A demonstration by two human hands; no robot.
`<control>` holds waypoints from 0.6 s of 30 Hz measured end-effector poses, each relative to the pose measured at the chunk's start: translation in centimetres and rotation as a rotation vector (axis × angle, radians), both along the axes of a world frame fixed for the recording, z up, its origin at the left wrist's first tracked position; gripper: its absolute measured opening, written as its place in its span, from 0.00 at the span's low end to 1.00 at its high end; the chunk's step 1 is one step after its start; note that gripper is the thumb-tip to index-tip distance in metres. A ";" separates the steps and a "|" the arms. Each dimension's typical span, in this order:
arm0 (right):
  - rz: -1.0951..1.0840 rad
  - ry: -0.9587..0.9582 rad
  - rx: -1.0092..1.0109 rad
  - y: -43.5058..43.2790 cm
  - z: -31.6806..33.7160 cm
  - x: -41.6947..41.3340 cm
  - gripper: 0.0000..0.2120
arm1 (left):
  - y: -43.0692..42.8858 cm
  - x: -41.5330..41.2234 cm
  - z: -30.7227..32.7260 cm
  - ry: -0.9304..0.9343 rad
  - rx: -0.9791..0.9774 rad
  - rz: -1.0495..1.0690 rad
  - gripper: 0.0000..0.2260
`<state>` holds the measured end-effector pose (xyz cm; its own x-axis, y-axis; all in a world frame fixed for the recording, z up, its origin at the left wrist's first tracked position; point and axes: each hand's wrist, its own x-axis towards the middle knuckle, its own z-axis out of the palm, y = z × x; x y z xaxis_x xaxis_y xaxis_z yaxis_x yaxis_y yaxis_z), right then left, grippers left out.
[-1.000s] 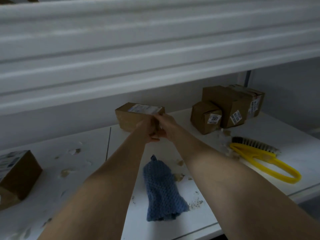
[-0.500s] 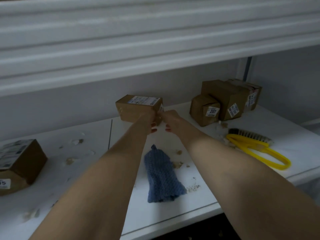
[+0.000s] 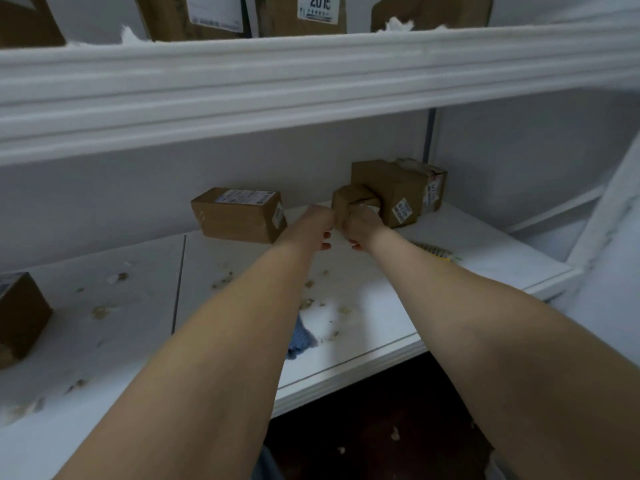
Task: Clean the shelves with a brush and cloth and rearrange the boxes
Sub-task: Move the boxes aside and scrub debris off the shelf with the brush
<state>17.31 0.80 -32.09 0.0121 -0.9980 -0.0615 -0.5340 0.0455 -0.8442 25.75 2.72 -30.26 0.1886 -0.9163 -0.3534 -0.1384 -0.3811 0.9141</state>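
On the upper box [image 3: 277,19] a label is read as "201", the last digit unclear; the other labels are too blurred. The small box [image 3: 348,198], beside a larger box [image 3: 384,183], is gripped by the left hand [image 3: 311,225] and right hand [image 3: 363,223]. The brush [image 3: 433,252] and blue cloth [image 3: 304,337] on the littered shelf [image 3: 467,244] are half hidden by forearms.

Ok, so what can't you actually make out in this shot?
Head view:
- Blue cloth: mostly hidden behind the left forearm.
- Brush: only bristles show; the right forearm covers the rest.
- Left box: cut off by the frame's left edge.
- Upper-shelf boxes: cut off by the top edge.
- Right hand at the small box: grip unclear, fingers hidden behind the hand.
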 end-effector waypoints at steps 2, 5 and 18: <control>0.029 0.181 0.036 0.5 0.3 -1.6 0.12 | 0.6 -1.4 0.3 -0.040 -0.033 -0.032 0.16; 0.034 0.469 0.015 1.6 0.2 -4.1 0.08 | 1.4 -3.7 0.3 -0.079 -0.064 -0.107 0.17; -0.077 0.909 0.065 4.6 -3.4 -11.0 0.21 | 1.8 -8.0 -0.9 -0.105 -0.007 -0.151 0.19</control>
